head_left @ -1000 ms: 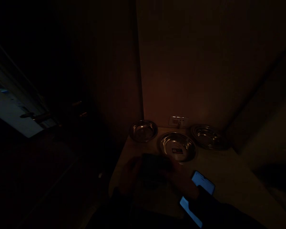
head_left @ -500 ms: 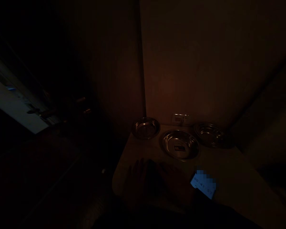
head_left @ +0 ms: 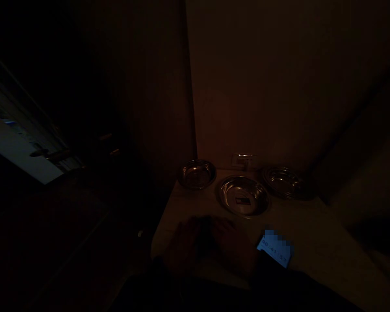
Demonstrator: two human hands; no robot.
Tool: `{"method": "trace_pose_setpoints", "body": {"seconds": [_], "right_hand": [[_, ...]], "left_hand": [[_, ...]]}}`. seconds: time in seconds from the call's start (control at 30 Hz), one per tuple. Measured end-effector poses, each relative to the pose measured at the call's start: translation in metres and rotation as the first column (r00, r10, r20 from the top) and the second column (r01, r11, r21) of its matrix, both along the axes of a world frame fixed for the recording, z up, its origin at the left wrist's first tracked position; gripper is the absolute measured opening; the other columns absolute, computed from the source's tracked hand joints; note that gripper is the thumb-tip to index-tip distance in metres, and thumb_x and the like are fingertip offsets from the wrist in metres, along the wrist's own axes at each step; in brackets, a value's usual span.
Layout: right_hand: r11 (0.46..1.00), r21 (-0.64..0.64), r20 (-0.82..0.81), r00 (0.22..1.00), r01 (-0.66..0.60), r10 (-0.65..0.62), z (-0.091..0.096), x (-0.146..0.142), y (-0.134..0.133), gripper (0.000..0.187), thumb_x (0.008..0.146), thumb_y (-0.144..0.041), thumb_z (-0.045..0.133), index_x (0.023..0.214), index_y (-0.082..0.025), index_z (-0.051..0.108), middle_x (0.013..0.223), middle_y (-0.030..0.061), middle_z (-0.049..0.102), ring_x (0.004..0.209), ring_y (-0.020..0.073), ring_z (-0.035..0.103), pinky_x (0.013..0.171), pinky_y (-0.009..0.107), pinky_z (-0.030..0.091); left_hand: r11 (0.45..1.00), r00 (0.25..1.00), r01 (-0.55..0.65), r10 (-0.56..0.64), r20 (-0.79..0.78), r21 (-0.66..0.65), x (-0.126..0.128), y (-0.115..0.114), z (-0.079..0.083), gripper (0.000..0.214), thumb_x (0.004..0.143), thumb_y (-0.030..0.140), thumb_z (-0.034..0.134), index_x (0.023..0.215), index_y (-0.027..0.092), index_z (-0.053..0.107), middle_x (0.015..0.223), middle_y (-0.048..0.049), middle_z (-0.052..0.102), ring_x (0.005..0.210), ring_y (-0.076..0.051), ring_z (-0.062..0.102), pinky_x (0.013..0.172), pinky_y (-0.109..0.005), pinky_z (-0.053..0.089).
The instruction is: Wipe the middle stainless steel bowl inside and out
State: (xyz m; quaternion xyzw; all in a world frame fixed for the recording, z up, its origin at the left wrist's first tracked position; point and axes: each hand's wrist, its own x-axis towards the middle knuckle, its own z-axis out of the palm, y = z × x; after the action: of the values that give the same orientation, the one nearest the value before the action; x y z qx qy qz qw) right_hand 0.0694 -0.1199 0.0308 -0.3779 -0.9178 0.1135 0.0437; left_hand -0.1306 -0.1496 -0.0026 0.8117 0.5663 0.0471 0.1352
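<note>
Very little light falls on the wooden table [head_left: 312, 242]. On it, near the front, lies a dark, soft-edged object [head_left: 204, 238] whose kind I cannot make out. My left hand [head_left: 183, 245] is at its left side, with the fingers pointing away from me and seeming to touch it. My right hand [head_left: 234, 245] rests against its right side, fingertips near its far edge. Darkness and blur hide whether the fingers grip it. To the right of my right wrist lies a lit phone [head_left: 275, 249] showing a running timer, partly covered by my dark sleeve.
Along the back of the table stand a steel plate [head_left: 197, 184] at the left, a steel dish with a label [head_left: 225, 197] in the middle and stacked steel plates [head_left: 271, 175] at the right. A wall socket [head_left: 243, 160] sits behind them. A door handle [head_left: 39, 153] shows at the left.
My left hand has moved right, from lying with spread fingers beside the dark object to against it. My right hand stays close to it. The view has shifted slightly.
</note>
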Motion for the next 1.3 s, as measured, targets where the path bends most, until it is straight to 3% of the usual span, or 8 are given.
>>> {"method": "trace_pose_setpoints", "body": {"seconds": [0.17,0.5,0.63,0.7,0.9,1.03,1.13,1.3], "right_hand": [[0.998,-0.057,0.009,1.0,0.003,-0.003,-0.005,-0.004,0.004,0.059,0.081,-0.034,0.062,0.135,-0.016,0.047,0.145,0.017,0.042,0.127,0.0337,0.045,0.102,0.054,0.035],[1.0,-0.009,-0.091,0.996,-0.012,0.011,-0.003,0.002,0.013,0.048,0.086,-0.029,0.057,0.133,-0.019,0.049,0.14,0.0148,0.048,0.125,0.0314,0.047,0.101,0.054,0.037],[1.0,-0.012,-0.144,0.99,-0.003,0.001,0.017,0.024,0.016,0.045,0.087,-0.025,0.056,0.131,-0.019,0.051,0.135,0.0134,0.053,0.12,0.0267,0.051,0.099,0.043,0.042],[0.999,-0.03,-0.205,0.978,0.042,-0.048,0.026,0.042,0.02,0.038,0.088,-0.021,0.051,0.125,-0.019,0.057,0.126,0.0116,0.061,0.114,0.0246,0.056,0.095,0.039,0.045],[0.922,-0.147,-0.466,0.797,0.358,-0.384,0.023,0.109,0.045,0.032,0.088,-0.03,0.045,0.11,-0.021,0.067,0.109,0.0088,0.07,0.096,0.0238,0.066,0.086,0.039,0.05],[0.833,-0.164,-0.52,0.672,0.528,-0.528,0.01,0.146,0.074,0.038,0.088,-0.036,0.043,0.108,-0.016,0.067,0.106,0.0138,0.07,0.098,0.0291,0.065,0.089,0.046,0.048],[0.819,-0.222,-0.557,0.62,0.53,-0.552,-0.001,0.155,0.094,0.038,0.086,-0.038,0.044,0.105,-0.015,0.068,0.104,0.0131,0.071,0.099,0.0283,0.065,0.089,0.044,0.048],[0.824,-0.339,-0.62,0.551,0.454,-0.559,-0.012,0.148,0.104,0.039,0.083,-0.046,0.049,0.092,-0.016,0.071,0.087,0.0098,0.074,0.079,0.024,0.068,0.073,0.037,0.054]], "left_hand": [[1.0,1.0,0.004,-0.004,-0.002,0.008,-0.011,0.0,0.008,0.066,0.087,0.032,0.047,0.147,0.015,0.028,0.151,-0.0162,0.028,0.142,-0.031,0.023,0.111,-0.062,0.015],[0.996,0.995,0.083,-0.082,-0.059,0.019,-0.022,0.011,0.008,0.059,0.087,0.016,0.039,0.145,0.023,0.034,0.152,-0.0128,0.029,0.142,-0.03,0.025,0.109,-0.062,0.021],[0.994,0.999,0.025,-0.029,0.039,0.104,-0.016,0.012,0.027,0.055,0.085,0.028,0.05,0.14,0.021,0.045,0.151,-0.014,0.033,0.139,-0.032,0.031,0.11,-0.058,0.025],[0.992,0.987,-0.069,0.052,0.154,0.107,-0.004,0.013,0.043,0.048,0.085,0.032,0.049,0.132,0.021,0.054,0.141,-0.0128,0.05,0.129,-0.028,0.047,0.107,-0.049,0.035],[0.932,0.8,-0.341,0.357,0.483,-0.124,0.04,0.043,0.074,0.032,0.082,0.041,0.052,0.094,0.021,0.073,0.101,-0.0105,0.073,0.095,-0.027,0.066,0.089,-0.04,0.047],[0.819,0.479,-0.371,0.572,0.665,-0.437,0.063,0.087,0.067,0.029,0.079,0.036,0.058,0.096,0.015,0.069,0.1,-0.0116,0.072,0.083,-0.021,0.068,0.073,-0.032,0.052],[0.791,0.432,-0.33,0.611,0.663,-0.515,0.076,0.117,0.057,0.026,0.08,0.035,0.058,0.085,0.012,0.067,0.086,-0.0115,0.073,0.068,-0.019,0.067,0.061,-0.031,0.052],[0.805,0.34,-0.358,0.584,0.737,-0.472,0.085,0.138,0.041,0.012,0.073,0.022,0.065,0.078,0.013,0.071,0.092,-0.0116,0.074,0.097,-0.027,0.067,0.082,-0.036,0.053]]}}
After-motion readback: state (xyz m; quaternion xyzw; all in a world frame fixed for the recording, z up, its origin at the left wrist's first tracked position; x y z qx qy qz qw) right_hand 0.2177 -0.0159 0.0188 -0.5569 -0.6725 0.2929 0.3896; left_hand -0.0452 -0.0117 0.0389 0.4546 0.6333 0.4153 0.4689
